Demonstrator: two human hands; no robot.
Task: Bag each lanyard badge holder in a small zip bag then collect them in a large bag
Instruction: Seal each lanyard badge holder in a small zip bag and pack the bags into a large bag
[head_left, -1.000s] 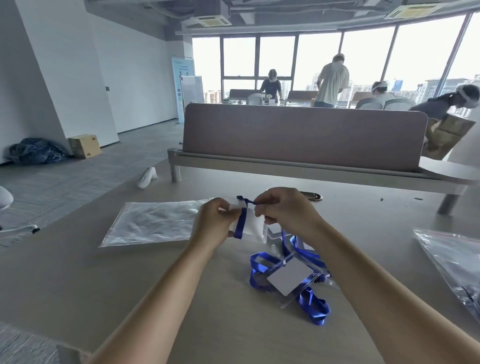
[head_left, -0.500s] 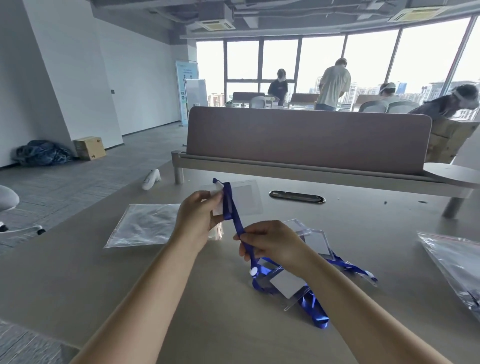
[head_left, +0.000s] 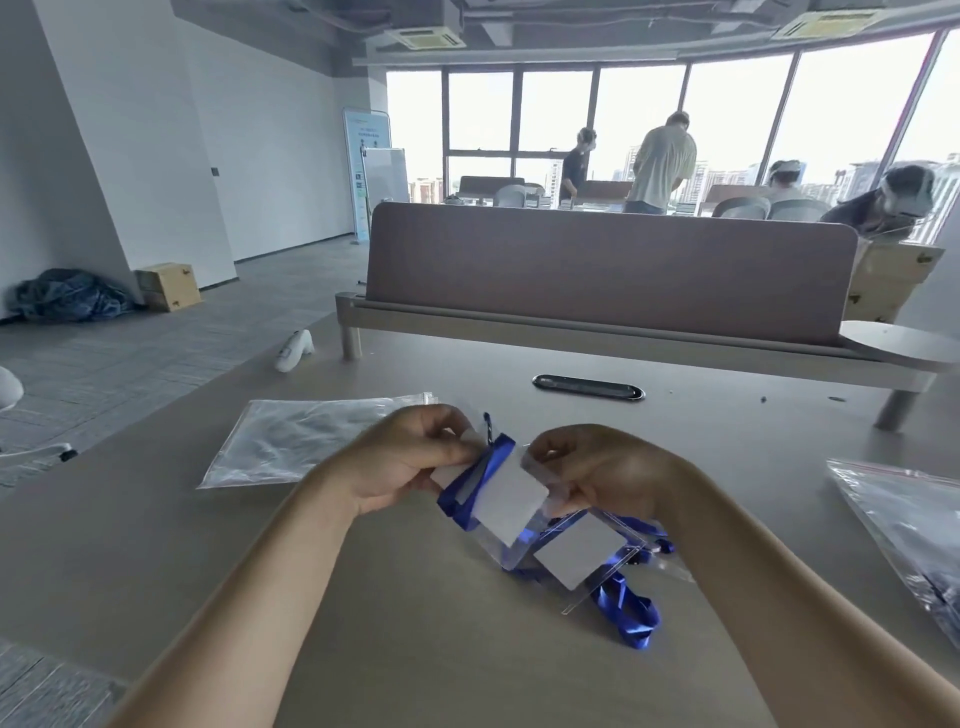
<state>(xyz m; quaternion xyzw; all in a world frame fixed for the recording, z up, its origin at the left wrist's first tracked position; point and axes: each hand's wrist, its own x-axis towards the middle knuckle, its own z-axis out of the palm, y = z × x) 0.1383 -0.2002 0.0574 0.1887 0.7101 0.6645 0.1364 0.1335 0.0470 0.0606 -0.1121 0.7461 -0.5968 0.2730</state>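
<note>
Left hand (head_left: 410, 467) and right hand (head_left: 597, 478) hold a badge holder (head_left: 506, 501) above the desk (head_left: 363, 597).

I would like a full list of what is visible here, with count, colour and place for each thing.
held badge holder: one, clear with white card, blue lanyard wound round, between both hands
loose badge holders: count unclear, clear, blue lanyards, table, near right hand
clear bag: one, transparent, table left
red-zip bag: one, clear, table right
table: one, beige, foreground
divider: one, brown, far table edge
people: four, by windows
left hand: one, pinches holder's left end
right hand: one, pinches its right end
</note>
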